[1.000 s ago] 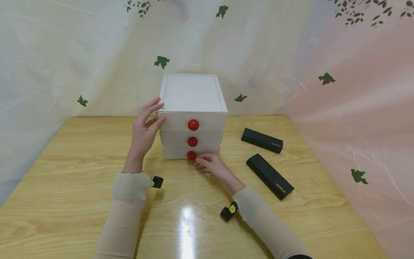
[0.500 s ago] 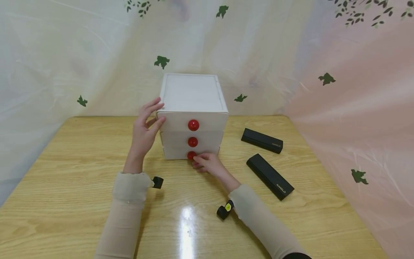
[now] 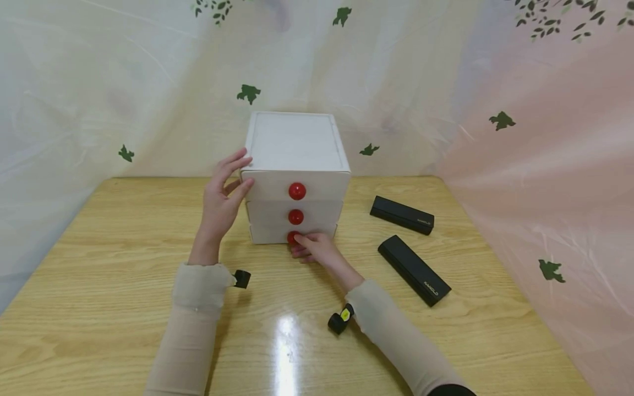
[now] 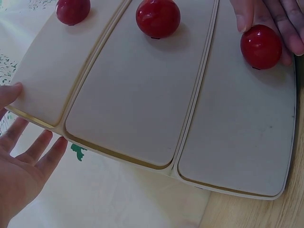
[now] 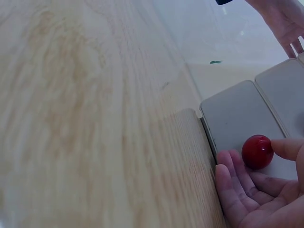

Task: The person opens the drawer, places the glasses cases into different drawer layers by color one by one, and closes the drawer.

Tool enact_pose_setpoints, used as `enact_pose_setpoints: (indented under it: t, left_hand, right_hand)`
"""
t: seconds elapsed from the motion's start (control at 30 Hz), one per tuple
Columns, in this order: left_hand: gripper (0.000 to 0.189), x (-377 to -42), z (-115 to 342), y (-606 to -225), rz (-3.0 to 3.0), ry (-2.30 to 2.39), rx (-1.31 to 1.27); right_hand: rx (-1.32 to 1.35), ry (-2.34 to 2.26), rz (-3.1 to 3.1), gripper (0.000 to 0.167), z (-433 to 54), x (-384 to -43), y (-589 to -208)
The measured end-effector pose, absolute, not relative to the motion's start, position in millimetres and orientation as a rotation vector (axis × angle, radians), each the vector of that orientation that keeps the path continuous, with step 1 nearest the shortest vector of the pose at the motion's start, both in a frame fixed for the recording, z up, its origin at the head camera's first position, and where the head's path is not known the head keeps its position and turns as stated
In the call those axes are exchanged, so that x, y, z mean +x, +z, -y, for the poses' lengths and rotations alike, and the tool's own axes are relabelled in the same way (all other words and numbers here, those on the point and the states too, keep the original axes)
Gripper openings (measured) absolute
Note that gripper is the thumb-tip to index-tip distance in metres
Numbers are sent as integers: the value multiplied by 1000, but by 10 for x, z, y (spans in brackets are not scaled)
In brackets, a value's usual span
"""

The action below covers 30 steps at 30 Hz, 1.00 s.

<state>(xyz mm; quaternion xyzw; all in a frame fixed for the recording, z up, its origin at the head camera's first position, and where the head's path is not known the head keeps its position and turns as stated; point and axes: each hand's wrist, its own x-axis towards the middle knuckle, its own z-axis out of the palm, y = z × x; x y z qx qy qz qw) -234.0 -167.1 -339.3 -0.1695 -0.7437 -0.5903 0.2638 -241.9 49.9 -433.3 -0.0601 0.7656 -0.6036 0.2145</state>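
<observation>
A white drawer unit [image 3: 296,142] with three drawers stands on the table, each front bearing a round red knob. My left hand [image 3: 221,203] touches its upper left corner; in the left wrist view, the thumb [image 4: 10,93] lies on the top drawer front while spread fingers [image 4: 35,152] reach along the side. At the bottom drawer [image 4: 232,128], my right hand [image 3: 322,250] pinches the lowest red knob [image 5: 257,152]. The thumb is on one side of that knob and fingers are beneath and beside it. All three drawer fronts look closed. The upper knob [image 3: 297,191] and middle knob [image 3: 295,216] are untouched.
Two long black cases with lettering lie to the right of the drawers, one farther back [image 3: 401,214] and one nearer [image 3: 415,270]. The wooden table [image 3: 124,308] meets a patterned curtain [image 3: 396,71] behind and at both sides.
My right hand has moved slightly left, from beside the lowest knob to a pinch on it. The left hand and the drawer unit have stayed in place.
</observation>
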Motion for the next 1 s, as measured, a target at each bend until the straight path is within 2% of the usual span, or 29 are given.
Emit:
enact_pose_setpoints:
  t: [1.0]
  left_hand:
    - [38,-2338,1667,-3384,2021,-1597,-457]
  right_hand:
    - [-77,-1715,-2070,41,-447,-2457,-4329]
